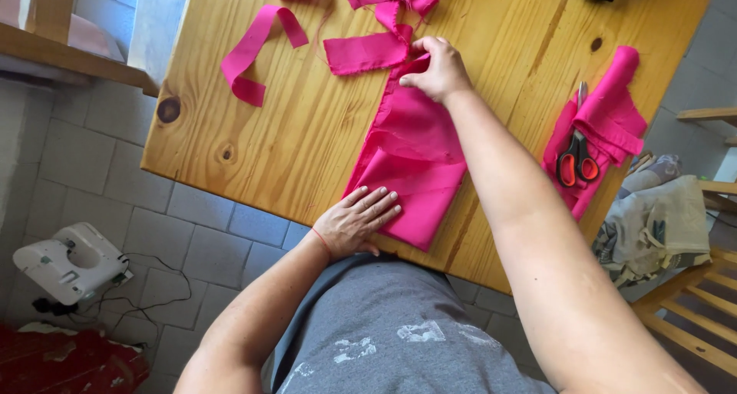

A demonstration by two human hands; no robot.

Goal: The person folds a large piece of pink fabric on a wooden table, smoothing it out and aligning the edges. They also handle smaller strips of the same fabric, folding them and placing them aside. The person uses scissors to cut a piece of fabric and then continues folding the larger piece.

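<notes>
Half the worktop (491, 48) runs off frame. I see folded pink cloth (411, 160) at its near edge: left hand (355, 221) flat, spread; right hand (437, 71) pinching its far corner. Scissors' (577, 160) blade tips I can't make out.

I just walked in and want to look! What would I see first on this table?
First, the bright pink cloth folded in the middle of the wooden table, with the left hand flat on its near end and the right hand pinching its far end. Next, the red-handled scissors lying on another pink piece at the right. A white sewing machine sits on the floor, lower left.
</notes>
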